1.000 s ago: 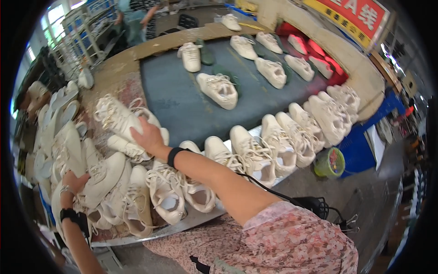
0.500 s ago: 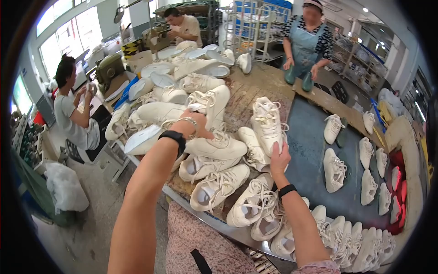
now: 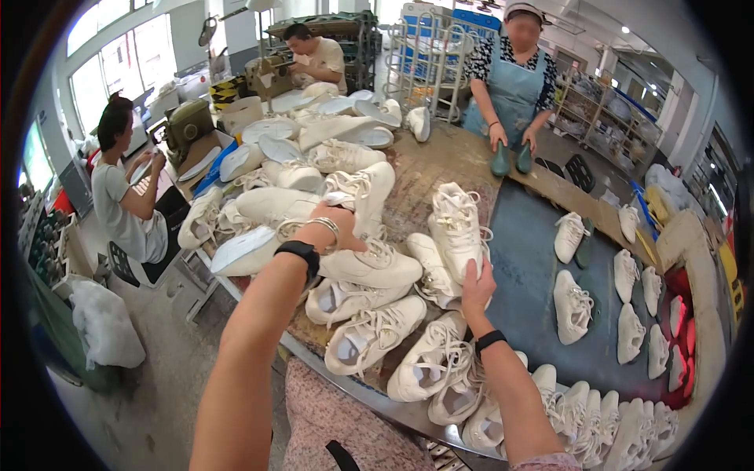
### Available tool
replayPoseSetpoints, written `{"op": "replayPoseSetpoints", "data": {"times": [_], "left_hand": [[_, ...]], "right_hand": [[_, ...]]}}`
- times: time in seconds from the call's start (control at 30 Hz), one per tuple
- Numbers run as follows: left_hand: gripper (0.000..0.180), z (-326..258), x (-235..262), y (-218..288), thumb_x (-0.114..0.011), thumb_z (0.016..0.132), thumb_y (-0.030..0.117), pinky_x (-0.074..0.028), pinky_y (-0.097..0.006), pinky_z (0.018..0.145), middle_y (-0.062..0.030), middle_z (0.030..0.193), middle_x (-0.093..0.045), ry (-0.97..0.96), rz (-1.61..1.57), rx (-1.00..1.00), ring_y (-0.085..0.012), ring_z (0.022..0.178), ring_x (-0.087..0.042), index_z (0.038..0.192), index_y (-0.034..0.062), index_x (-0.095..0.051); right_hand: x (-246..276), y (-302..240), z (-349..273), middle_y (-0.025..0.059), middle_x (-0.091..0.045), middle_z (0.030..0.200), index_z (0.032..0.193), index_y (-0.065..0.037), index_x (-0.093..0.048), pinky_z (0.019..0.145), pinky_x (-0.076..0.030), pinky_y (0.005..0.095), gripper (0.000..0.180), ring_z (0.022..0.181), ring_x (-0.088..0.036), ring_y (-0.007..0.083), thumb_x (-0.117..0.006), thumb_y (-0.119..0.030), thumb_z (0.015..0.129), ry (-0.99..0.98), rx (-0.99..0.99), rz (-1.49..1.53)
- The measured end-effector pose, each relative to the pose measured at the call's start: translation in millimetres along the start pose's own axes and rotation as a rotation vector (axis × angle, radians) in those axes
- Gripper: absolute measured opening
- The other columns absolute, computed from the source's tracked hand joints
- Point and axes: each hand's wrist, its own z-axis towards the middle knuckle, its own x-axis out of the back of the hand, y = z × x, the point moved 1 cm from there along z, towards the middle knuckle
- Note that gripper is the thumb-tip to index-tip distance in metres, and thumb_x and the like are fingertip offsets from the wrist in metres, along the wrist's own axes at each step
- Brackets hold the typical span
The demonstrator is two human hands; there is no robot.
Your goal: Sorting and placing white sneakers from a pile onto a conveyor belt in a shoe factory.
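My left hand (image 3: 339, 223) is closed around the collar of a cream lace-up sneaker (image 3: 375, 192), which stands on the pile with its sole turned right. My right hand (image 3: 477, 290) grips the toe end of another cream sneaker (image 3: 457, 224), held laces up. That shoe leans over a third sneaker (image 3: 433, 271) on the table. Below my left hand lie more loose sneakers, among them one (image 3: 373, 267) on its side and one (image 3: 377, 334) with pale stuffing inside. The left fingertips are partly hidden by the shoe.
A dark conveyor belt (image 3: 526, 235) on the right carries several sneakers and green shoe lasts. Sneakers (image 3: 597, 412) line the near edge. Unfinished shoes with pale soles (image 3: 275, 149) heap up at the back left. Across the table a person in an apron (image 3: 518, 94) holds two green lasts; two others sit left.
My view has tilted and shifted slightly. Both hands keep their hold on the same sneakers. The person in the apron has moved nearer the table with the green lasts set at its edge.
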Motion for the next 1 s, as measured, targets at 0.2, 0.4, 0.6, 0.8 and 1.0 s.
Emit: {"op": "replayPoseSetpoints", "data": {"times": [0.2, 0.4, 0.6, 0.8, 1.0], "left_hand": [[0.078, -1.5, -7.1, -6.4, -0.061, 0.068, 0.068, -0.036, -0.036, 0.097, -0.0183, 0.101, -0.068, -0.009, 0.025, 0.032, -0.0294, 0.102, -0.061, 0.098, -0.0036, -0.069], [0.08, 1.4, -6.1, -3.2, -0.059, 0.068, 0.069, -0.036, -0.038, 0.098, -0.0198, 0.1, -0.068, -0.016, 0.034, 0.04, -0.0311, 0.098, -0.063, 0.098, -0.0038, -0.069], [0.078, -0.4, -5.1, -2.9, -0.059, 0.069, 0.068, -0.036, -0.037, 0.097, -0.0209, 0.098, -0.068, -0.016, 0.022, 0.039, -0.0314, 0.096, -0.064, 0.096, -0.0045, -0.068], [0.076, 0.3, -4.3, 0.1, -0.06, 0.069, 0.067, -0.036, -0.035, 0.097, -0.0199, 0.095, -0.068, -0.026, 0.029, 0.054, -0.0308, 0.096, -0.063, 0.093, -0.0047, -0.07], [0.075, -3.0, -4.5, -1.6, -0.061, 0.069, 0.066, -0.036, -0.035, 0.097, -0.0195, 0.096, -0.068, -0.019, 0.014, 0.054, -0.0305, 0.097, -0.063, 0.092, -0.0047, -0.07]], "right_hand": [[-7.2, -8.6, -3.3, 0.0232, -0.066, 0.095, 0.113, 0.004, -0.058, 0.076, -0.049, 0.0389, 0.046, 0.087, -0.064, 0.0358, -0.06, -0.034, 0.088, -0.017, -0.017, -0.012], [-4.6, -4.8, 0.0, 0.0238, -0.065, 0.097, 0.114, 0.005, -0.058, 0.079, -0.048, 0.0381, 0.047, 0.089, -0.064, 0.0345, -0.059, -0.035, 0.088, -0.009, -0.024, -0.048], [-8.6, -0.3, 0.1, 0.0248, -0.065, 0.096, 0.115, 0.003, -0.058, 0.078, -0.048, 0.0399, 0.049, 0.088, -0.064, 0.0379, -0.059, -0.037, 0.088, -0.024, -0.011, -0.045], [-6.7, 2.4, -0.1, 0.0244, -0.065, 0.096, 0.115, 0.001, -0.058, 0.077, -0.049, 0.0412, 0.048, 0.088, -0.063, 0.0398, -0.059, -0.039, 0.087, -0.022, -0.006, -0.035], [-9.3, 1.3, -1.7, 0.0238, -0.065, 0.095, 0.115, 0.0, -0.058, 0.077, -0.049, 0.0408, 0.048, 0.088, -0.063, 0.0394, -0.059, -0.039, 0.087, -0.023, 0.003, -0.023]]}}
